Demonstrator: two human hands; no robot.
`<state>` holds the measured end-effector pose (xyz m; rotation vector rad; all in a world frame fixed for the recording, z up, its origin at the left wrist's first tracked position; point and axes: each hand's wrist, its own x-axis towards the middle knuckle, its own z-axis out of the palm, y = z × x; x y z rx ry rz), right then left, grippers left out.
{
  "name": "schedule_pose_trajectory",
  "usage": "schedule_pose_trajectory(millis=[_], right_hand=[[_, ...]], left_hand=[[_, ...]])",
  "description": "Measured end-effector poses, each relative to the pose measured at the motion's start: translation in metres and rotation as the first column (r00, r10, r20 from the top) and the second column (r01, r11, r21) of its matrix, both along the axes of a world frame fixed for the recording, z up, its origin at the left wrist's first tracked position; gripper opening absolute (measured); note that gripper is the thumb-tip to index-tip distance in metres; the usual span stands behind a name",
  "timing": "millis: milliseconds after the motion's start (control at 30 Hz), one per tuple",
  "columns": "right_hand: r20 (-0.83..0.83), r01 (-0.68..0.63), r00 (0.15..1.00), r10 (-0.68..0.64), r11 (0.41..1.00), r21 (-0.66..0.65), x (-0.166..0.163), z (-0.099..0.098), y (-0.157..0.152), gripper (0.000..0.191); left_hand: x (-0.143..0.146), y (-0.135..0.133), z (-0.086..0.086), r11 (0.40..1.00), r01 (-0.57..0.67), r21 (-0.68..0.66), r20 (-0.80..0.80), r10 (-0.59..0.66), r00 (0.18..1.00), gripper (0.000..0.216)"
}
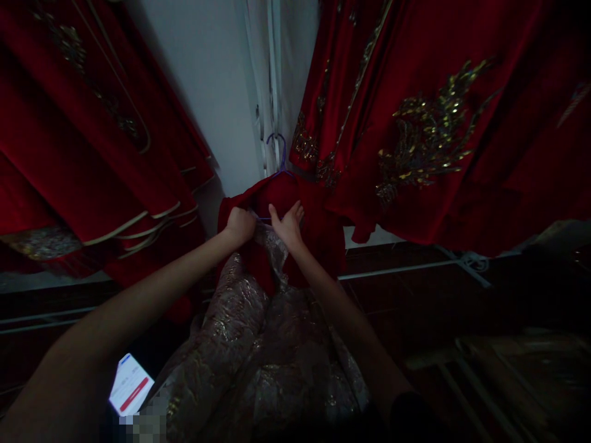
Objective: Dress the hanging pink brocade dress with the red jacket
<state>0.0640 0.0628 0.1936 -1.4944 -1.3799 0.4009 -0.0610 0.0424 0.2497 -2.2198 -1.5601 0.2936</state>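
My left hand [241,226] is closed in a fist on the upper edge of a shiny silver-beige dress [235,307]. Beside it, my right hand [289,229] has its thumb and fingers apart, with its palm side against the dress's narrow top part. A purple hanger [283,157] hangs by its hook just beyond both hands, and its lower bar shows between them. Red cloth [318,227] of a garment lies around and behind the hanger. The dress falls toward me in folds; what my left fingers pinch inside the fist is hidden.
Red garments with gold trim [124,154] hang at left, and more red ones with gold sequins [425,135] at right. A pale wall [198,74] stands behind. A lit phone [132,384] is at lower left. Rack bars [401,269] run low across the dim floor area.
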Motion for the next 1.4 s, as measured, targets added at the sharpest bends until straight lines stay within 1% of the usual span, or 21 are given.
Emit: schedule_pose_trajectory(millis=[100,200,267,333,433,567,633,733,833,933,1000,1033,1067,1133,1167,1200,1267,1300,1333,1367,1400], right_hand=[[0.172,0.135,0.973,-0.154,0.984,0.120,0.032,0.000,0.004,0.085],[0.294,0.190,0.923,-0.248,0.958,0.214,0.067,0.007,0.012,0.067],[0.376,0.210,0.882,-0.283,0.952,0.223,0.086,0.013,0.019,0.053],[0.456,0.232,0.835,-0.309,0.948,0.217,0.099,0.017,0.025,0.043],[0.560,0.257,0.762,-0.324,0.946,0.197,0.112,0.016,0.032,0.036],[0.668,0.258,0.702,-0.245,0.963,0.082,0.123,0.013,0.040,0.034],[0.693,0.258,0.684,-0.228,0.964,0.063,0.127,0.016,0.043,0.036],[0.732,0.249,0.644,-0.223,0.966,0.075,0.133,0.024,0.041,0.037],[0.791,0.224,0.590,-0.166,0.974,0.037,0.140,0.037,0.034,0.034],[0.847,0.166,0.530,-0.045,0.985,-0.052,0.152,0.054,0.025,0.032],[0.872,0.114,0.483,0.084,0.981,-0.157,0.160,0.069,0.023,0.030],[0.875,0.093,0.457,0.159,0.970,-0.225,0.163,0.078,0.024,0.029],[0.872,0.073,0.429,0.237,0.953,-0.295,0.166,0.087,0.026,0.029],[0.835,0.046,0.375,0.402,0.892,-0.449,0.169,0.105,0.035,0.026],[0.804,0.060,0.372,0.464,0.852,-0.519,0.169,0.112,0.040,0.024],[0.769,0.100,0.391,0.506,0.807,-0.582,0.169,0.119,0.047,0.023],[0.703,0.175,0.495,0.512,0.733,-0.657,0.170,0.126,0.059,0.026],[0.672,0.178,0.564,0.480,0.724,-0.666,0.172,0.126,0.064,0.029],[0.640,0.150,0.636,0.430,0.746,-0.649,0.175,0.124,0.067,0.032],[0.602,0.097,0.711,0.363,0.797,-0.596,0.179,0.121,0.070,0.033],[0.552,0.040,0.795,0.251,0.887,-0.460,0.184,0.116,0.070,0.033]], left_hand=[[-0.015,0.005,0.017,0.997,-0.036,0.065,0.036,0.033,0.999,0.033],[-0.026,0.012,0.030,0.994,-0.053,0.099,0.040,0.049,0.998,0.031],[-0.029,0.015,0.033,0.991,-0.072,0.117,0.030,0.069,0.997,0.030],[-0.029,0.019,0.032,0.985,-0.098,0.145,0.014,0.097,0.995,0.031],[-0.029,0.023,0.025,0.981,-0.128,0.145,-0.021,0.133,0.991,0.033],[-0.034,0.030,0.014,0.983,-0.128,0.134,-0.042,0.135,0.990,0.033],[-0.040,0.033,0.012,0.986,-0.085,0.145,-0.038,0.091,0.995,0.032],[-0.057,0.036,0.013,0.985,0.062,0.163,-0.029,-0.058,0.998,0.029],[-0.079,0.037,0.015,0.956,0.229,0.182,-0.001,-0.233,0.972,0.030],[-0.099,0.037,0.016,0.931,0.318,0.179,0.070,-0.335,0.940,0.033],[-0.107,0.039,0.016,0.933,0.328,0.147,0.160,-0.349,0.923,0.033],[-0.109,0.040,0.016,0.938,0.327,0.113,0.215,-0.344,0.914,0.033],[-0.110,0.042,0.016,0.944,0.324,0.069,0.273,-0.330,0.904,0.033],[-0.111,0.047,0.016,0.952,0.307,-0.019,0.390,-0.276,0.879,0.033],[-0.111,0.050,0.016,0.953,0.298,-0.051,0.444,-0.246,0.862,0.033],[-0.111,0.053,0.016,0.954,0.292,-0.072,0.494,-0.221,0.841,0.032],[-0.114,0.061,0.013,0.954,0.288,-0.090,0.581,-0.185,0.793,0.030],[-0.116,0.065,0.011,0.954,0.286,-0.092,0.628,-0.168,0.760,0.030],[-0.118,0.069,0.008,0.955,0.282,-0.098,0.678,-0.143,0.721,0.029],[-0.121,0.074,0.004,0.957,0.270,-0.109,0.730,-0.108,0.675,0.029],[-0.124,0.078,-0.001,0.958,0.257,-0.129,0.775,-0.064,0.629,0.030]])
